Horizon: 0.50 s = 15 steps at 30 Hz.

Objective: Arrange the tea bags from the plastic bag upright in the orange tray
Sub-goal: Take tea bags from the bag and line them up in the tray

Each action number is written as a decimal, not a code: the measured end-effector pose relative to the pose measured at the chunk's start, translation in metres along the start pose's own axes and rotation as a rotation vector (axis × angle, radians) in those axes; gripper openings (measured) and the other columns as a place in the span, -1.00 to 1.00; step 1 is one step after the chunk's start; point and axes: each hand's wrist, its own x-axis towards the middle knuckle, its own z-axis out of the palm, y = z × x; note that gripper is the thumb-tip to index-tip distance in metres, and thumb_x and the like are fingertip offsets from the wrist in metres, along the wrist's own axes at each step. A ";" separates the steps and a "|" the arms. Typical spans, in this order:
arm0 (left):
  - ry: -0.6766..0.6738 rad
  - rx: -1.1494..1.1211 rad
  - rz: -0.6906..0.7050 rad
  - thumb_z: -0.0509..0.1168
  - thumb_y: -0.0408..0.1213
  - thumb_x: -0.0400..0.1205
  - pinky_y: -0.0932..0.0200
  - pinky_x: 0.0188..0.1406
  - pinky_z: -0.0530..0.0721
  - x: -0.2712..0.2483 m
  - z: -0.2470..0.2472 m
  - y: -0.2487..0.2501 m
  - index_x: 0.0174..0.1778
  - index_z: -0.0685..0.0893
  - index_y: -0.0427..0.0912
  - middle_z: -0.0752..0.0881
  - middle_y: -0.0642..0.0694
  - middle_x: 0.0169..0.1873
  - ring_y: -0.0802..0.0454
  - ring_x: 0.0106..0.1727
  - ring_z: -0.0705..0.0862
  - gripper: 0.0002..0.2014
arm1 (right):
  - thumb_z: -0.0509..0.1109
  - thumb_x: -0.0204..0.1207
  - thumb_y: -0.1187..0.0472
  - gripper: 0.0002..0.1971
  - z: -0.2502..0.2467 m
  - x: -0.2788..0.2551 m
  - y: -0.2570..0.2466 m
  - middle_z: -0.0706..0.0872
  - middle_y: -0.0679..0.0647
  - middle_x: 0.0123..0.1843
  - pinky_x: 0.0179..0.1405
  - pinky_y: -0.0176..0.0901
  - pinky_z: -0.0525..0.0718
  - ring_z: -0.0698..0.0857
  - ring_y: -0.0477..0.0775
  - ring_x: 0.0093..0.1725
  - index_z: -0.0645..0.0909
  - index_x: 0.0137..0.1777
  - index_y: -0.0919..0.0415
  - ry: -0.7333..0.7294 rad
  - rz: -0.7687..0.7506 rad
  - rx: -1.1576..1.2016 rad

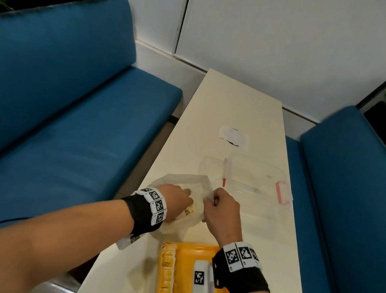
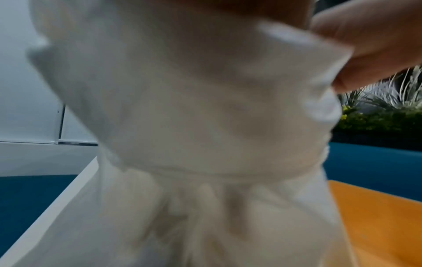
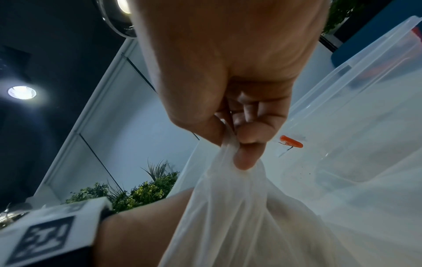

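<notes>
A translucent white plastic bag [image 1: 182, 181] lies on the white table [image 1: 229, 102], just beyond the orange tray [image 1: 189, 250]. My left hand [image 1: 184, 197] reaches into the bag's mouth; the film hides its fingers. A yellow-tagged tea bag [image 1: 189, 211] shows through the bag beside that hand. My right hand [image 1: 216, 202] pinches the bag's rim between thumb and fingers [image 3: 244, 159] and lifts it. A row of tea bags [image 1: 166, 272] stands along the tray's left side. In the left wrist view the blurred bag [image 2: 205, 108] fills the frame, with the tray [image 2: 383, 216] at lower right.
A clear plastic box with red latches [image 1: 256, 176] sits close beyond my right hand, and shows large in the right wrist view [image 3: 354, 81]. A small white item [image 1: 234, 137] lies farther up the table. Blue benches [image 1: 57, 117] flank the narrow table on both sides.
</notes>
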 end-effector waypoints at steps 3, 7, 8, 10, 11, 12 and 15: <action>0.005 0.023 0.138 0.40 -0.39 0.63 -0.10 0.25 0.64 0.004 -0.007 0.001 0.49 0.51 -0.06 0.52 -0.09 0.38 -0.20 0.32 0.60 -0.50 | 0.29 0.58 0.29 -0.87 0.002 -0.002 -0.004 0.67 0.10 -0.33 -0.33 0.11 0.75 0.69 0.17 -0.33 0.52 -0.21 0.24 -0.028 -0.020 0.005; -0.075 0.070 0.094 0.25 -0.34 0.77 -0.04 0.48 0.43 0.019 -0.009 0.007 0.60 0.42 -0.16 0.49 -0.15 0.51 -0.20 0.53 0.48 -0.55 | 0.28 0.56 0.34 -0.87 0.002 -0.008 -0.006 0.67 0.04 -0.34 -0.41 -0.09 0.57 0.60 0.05 -0.38 0.49 -0.22 0.18 -0.051 -0.054 0.003; -0.096 0.042 0.067 0.18 -0.30 0.81 -0.05 0.52 0.40 0.022 -0.010 0.008 0.61 0.43 -0.15 0.49 -0.16 0.53 -0.20 0.57 0.46 -0.59 | 0.28 0.56 0.33 -0.86 0.001 -0.009 -0.005 0.67 0.04 -0.34 -0.42 -0.11 0.57 0.60 0.05 -0.38 0.49 -0.22 0.16 -0.053 -0.062 0.005; -0.132 -0.034 0.021 0.11 -0.24 0.84 -0.02 0.49 0.44 0.024 -0.015 0.009 0.58 0.50 -0.21 0.56 -0.22 0.50 -0.21 0.55 0.52 -0.62 | 0.31 0.56 0.31 -0.86 0.002 -0.011 -0.005 0.69 0.04 -0.33 -0.41 -0.06 0.60 0.64 0.07 -0.36 0.49 -0.22 0.14 -0.063 -0.070 0.008; -0.143 -0.064 0.000 0.11 -0.21 0.85 0.02 0.43 0.49 0.024 -0.018 0.009 0.53 0.55 -0.26 0.61 -0.25 0.46 -0.21 0.49 0.58 -0.63 | 0.31 0.57 0.30 -0.86 0.002 -0.012 -0.005 0.69 0.04 -0.32 -0.39 -0.04 0.63 0.66 0.08 -0.35 0.49 -0.21 0.13 -0.067 -0.068 0.006; -0.147 -0.087 -0.014 0.12 -0.18 0.85 0.05 0.34 0.53 0.024 -0.020 0.010 0.48 0.59 -0.28 0.66 -0.27 0.41 -0.20 0.42 0.64 -0.63 | 0.32 0.58 0.29 -0.86 0.002 -0.012 -0.004 0.69 0.04 -0.31 -0.38 -0.03 0.64 0.66 0.08 -0.34 0.49 -0.21 0.13 -0.070 -0.065 0.002; -0.149 -0.133 -0.045 0.14 -0.15 0.84 0.13 0.07 0.53 0.024 -0.026 0.015 0.42 0.62 -0.34 0.71 -0.27 0.35 -0.17 0.23 0.68 -0.62 | 0.33 0.59 0.29 -0.86 0.002 -0.013 -0.002 0.68 0.03 -0.30 -0.38 -0.12 0.58 0.61 0.03 -0.34 0.50 -0.20 0.13 -0.067 -0.068 -0.012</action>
